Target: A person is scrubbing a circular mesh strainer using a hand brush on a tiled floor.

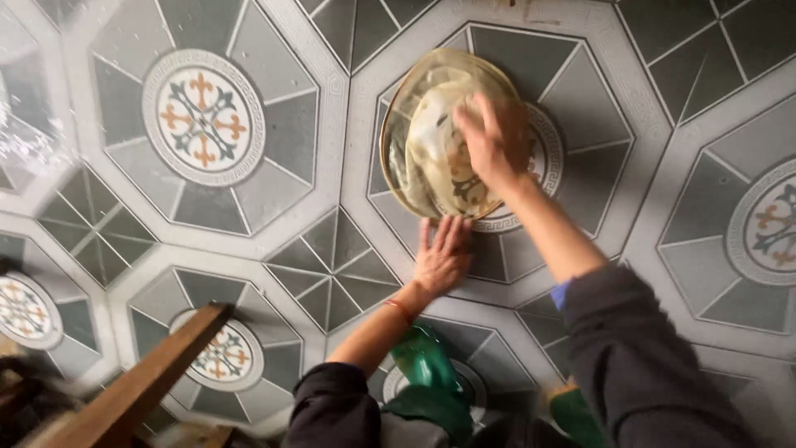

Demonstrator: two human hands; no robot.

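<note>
On patterned floor tiles (249, 191), round sieve (398, 124) holding pale cloth (431, 133), right hand (493, 141) inside

Round pale mesh sieve (431, 133), thin tan rim, tilted on patterned floor tiles (274, 191)

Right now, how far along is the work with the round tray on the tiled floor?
Done: the round tray already lies flat on the patterned tile floor, with a pale cloth in it. In hand: the right hand presses on the cloth, while the left hand rests flat on the floor beside the tray's rim. Left: the cloth looks crumpled, not spread evenly.
</note>
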